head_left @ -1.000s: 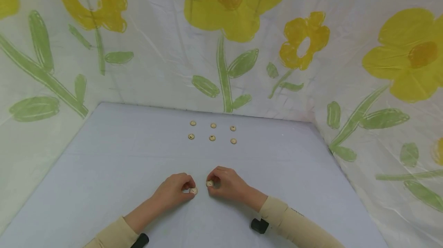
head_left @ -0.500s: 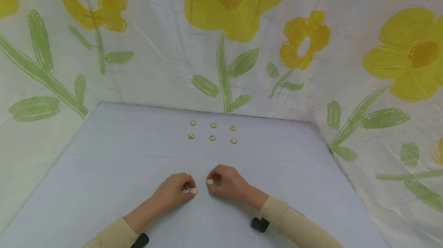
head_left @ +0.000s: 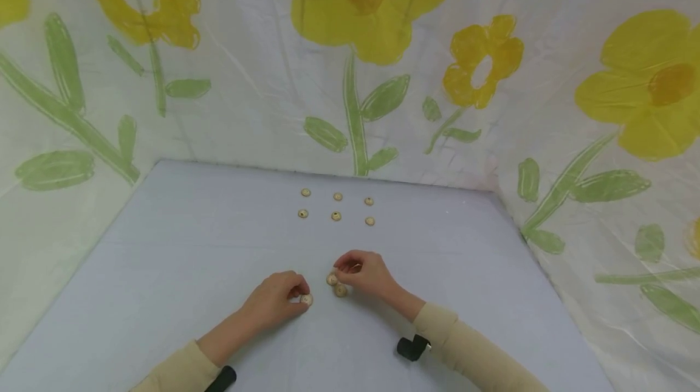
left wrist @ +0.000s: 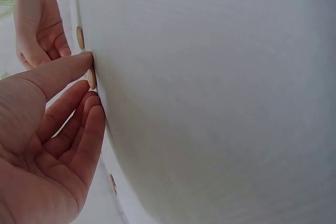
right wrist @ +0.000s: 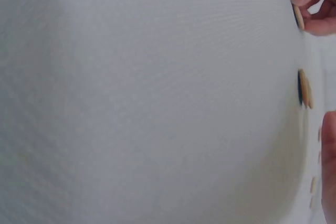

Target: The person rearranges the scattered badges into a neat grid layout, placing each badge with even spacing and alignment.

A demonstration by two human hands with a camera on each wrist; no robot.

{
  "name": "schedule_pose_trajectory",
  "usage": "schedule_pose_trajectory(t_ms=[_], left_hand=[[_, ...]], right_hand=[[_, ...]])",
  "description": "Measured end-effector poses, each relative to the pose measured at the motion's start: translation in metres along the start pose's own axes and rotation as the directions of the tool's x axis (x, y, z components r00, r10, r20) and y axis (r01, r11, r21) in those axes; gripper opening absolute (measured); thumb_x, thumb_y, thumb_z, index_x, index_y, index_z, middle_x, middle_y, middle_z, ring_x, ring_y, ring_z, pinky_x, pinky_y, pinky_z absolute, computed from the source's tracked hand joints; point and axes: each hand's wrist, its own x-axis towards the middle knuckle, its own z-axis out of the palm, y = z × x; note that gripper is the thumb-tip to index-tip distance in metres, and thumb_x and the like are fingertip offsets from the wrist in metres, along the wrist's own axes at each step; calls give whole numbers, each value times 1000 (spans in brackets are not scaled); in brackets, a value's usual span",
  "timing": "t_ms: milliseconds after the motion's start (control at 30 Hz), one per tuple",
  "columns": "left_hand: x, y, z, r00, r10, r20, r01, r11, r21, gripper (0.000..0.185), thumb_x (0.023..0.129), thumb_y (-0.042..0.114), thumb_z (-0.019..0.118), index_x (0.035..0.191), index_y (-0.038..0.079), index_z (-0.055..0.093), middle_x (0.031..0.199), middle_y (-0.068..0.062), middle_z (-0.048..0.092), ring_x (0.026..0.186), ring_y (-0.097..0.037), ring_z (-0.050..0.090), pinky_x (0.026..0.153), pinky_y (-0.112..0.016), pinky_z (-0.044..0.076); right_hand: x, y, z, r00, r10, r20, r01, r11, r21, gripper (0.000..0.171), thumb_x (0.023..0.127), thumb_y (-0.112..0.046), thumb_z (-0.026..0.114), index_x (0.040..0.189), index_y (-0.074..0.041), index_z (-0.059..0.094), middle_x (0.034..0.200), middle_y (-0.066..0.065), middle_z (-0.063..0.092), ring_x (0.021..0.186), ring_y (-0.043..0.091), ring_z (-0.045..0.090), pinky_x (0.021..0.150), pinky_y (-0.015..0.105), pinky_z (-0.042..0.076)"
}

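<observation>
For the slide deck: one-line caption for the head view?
Left hand pinches a button; right hand beside two buttons on the table.

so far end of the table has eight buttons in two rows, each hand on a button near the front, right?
Not eight: the head view shows six buttons in two rows of three. The rest holds: left hand and right hand are each at a button near the front of the table.

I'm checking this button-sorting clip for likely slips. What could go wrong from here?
1. The left hand pinches a button only at the fingertips; such a small disc could slip out.
2. Two loose buttons lie touching right beside the right hand; a finger could knock them apart.
3. The six buttons in rows are closely spaced, so adding more may nudge them.
</observation>
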Motion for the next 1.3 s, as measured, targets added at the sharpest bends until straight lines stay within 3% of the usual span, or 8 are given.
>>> schedule_pose_trajectory(t_ms=[167, 400, 567, 867, 1300], left_hand=[[1, -2, 0, 1000, 5, -2, -5, 1000, 3, 11, 81, 11, 76, 84, 15, 67, 78, 8, 58, 74, -11, 54, 67, -28, 46], [1, -3, 1, 1000, 3, 2, -3, 1000, 5, 12, 80, 11, 77, 84, 16, 67, 78, 8, 58, 75, -10, 54, 68, -28, 46], [3, -3, 2, 1000, -8, 1, 8, 1000, 8, 13, 80, 12, 78, 84, 15, 66, 79, 8, 59, 75, -10, 54, 68, -28, 47], [1, -1, 2, 999, -46, 17, 46, 999, 2, 12, 80, 13, 78, 85, 16, 67, 79, 8, 58, 75, -10, 53, 69, -29, 47], [1, -2, 0, 999, -32, 21, 32, 999, -18, 11, 81, 12, 77, 85, 16, 67, 79, 8, 57, 74, -9, 52, 68, -28, 46]], right_hand=[[2, 1, -5, 999, -53, 13, 53, 998, -40, 15, 81, -8, 73, 95, -12, 71, 84, -6, 65, 79, 10, 60, 74, 25, 52], [-6, 3, -8, 992, -89, 86, 103, 979, -178, 23, 79, -27, 81, 96, -16, 70, 85, -8, 62, 80, 7, 56, 73, 25, 49], [-14, 1, -7, 988, -88, 124, 119, 956, -268, 25, 78, -31, 81, 97, -18, 69, 86, -11, 61, 80, 6, 54, 73, 23, 48], [-21, 4, -5, 979, -138, 147, 174, 946, -273, 23, 80, -25, 81, 98, -16, 70, 89, -9, 62, 82, 5, 54, 74, 22, 48], [-23, 12, 1, 968, -210, 138, 240, 936, -256, 18, 82, -22, 78, 98, -17, 71, 89, -11, 61, 81, 2, 55, 74, 20, 49]])
